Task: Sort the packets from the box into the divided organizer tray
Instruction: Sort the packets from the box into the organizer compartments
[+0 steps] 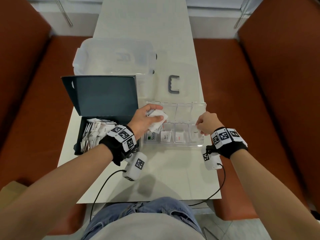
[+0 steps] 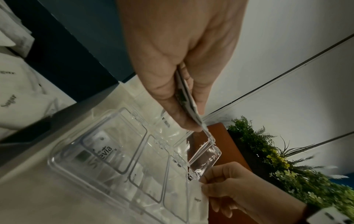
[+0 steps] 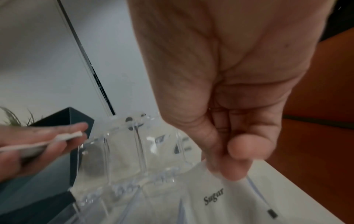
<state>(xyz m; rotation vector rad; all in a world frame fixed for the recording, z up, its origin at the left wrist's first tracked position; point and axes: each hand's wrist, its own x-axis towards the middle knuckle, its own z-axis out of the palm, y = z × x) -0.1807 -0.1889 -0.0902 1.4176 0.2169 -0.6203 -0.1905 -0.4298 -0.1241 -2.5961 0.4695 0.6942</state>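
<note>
A dark blue box with its lid up holds several white packets at the table's left. The clear divided organizer tray lies to its right, lids open. My left hand grips a stack of white packets over the tray's left end. My right hand pinches a white Sugar packet over the rightmost near compartment. A Stevia packet, a Pepper packet and a red-lettered packet lie in the other near compartments.
A large clear lidded tub stands behind the box. A grey C-shaped handle lies on the white table behind the tray. Brown benches flank the table. Cables run from the wrist cameras over the near edge.
</note>
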